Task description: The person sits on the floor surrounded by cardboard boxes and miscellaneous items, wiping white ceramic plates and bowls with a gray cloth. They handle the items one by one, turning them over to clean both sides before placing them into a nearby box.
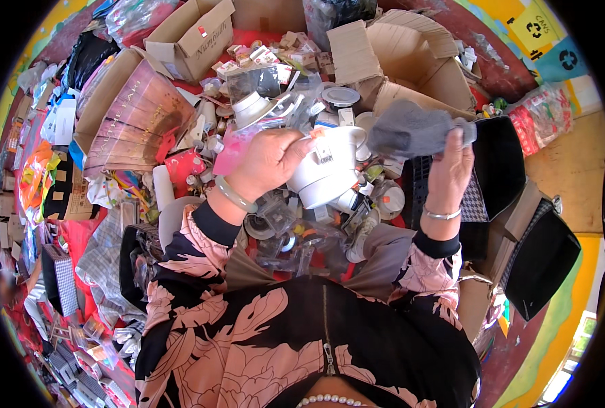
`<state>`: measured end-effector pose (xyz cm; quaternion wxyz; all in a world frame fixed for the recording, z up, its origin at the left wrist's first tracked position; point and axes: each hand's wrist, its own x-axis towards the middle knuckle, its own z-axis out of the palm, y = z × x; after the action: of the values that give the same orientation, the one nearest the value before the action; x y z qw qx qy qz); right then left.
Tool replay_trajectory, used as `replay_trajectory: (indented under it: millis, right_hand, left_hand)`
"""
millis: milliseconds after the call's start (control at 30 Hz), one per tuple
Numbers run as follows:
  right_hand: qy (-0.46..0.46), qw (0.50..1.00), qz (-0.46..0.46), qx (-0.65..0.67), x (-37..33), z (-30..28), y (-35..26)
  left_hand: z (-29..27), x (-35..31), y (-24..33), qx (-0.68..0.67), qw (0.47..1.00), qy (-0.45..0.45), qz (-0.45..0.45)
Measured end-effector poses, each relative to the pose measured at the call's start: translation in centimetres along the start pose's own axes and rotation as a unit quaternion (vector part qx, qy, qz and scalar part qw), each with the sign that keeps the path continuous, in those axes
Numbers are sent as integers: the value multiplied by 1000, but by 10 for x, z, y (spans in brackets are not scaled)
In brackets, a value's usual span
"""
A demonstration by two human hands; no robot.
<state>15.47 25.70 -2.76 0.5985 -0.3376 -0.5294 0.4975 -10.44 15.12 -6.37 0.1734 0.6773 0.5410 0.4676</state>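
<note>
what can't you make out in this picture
All in the head view:
- White cup by the left hand: its far side, turned away.
- Grey piece in the right hand: blurred, so cloth or plastic is unclear.
- Black bag, upper left: contents, hidden by its dark film.
- Far-left clutter: too small, cut by the round rim.

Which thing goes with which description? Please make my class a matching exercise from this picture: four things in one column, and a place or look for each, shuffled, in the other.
Things
1. Cup
2. Grey plastic
3. Bangle
4. Necklace

Descriptions
A. Worn on the left wrist
B. Held in the right hand
C. A string of round white beads
D. White, held in the left hand

Right pairs
1-D, 2-B, 3-A, 4-C
</note>
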Motion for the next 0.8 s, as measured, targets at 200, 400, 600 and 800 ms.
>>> replay_trajectory:
  millis: [200,400,600,800]
  right_hand:
    - [-385,818,-225,-364,-43,52,-3]
    - [-423,845,-113,-306,-35,46,-2]
    - [-344,863,-94,-357,-24,35,16]
    - [-300,875,-151,-348,-25,31,17]
  left_hand:
    - [11,2,10,-28,997,23,-64]
    - [13,-4,0,-38,999,11,-27]
    - [7,-3,2,-43,998,45,-15]
    - [2,-1,4,-40,997,62,8]
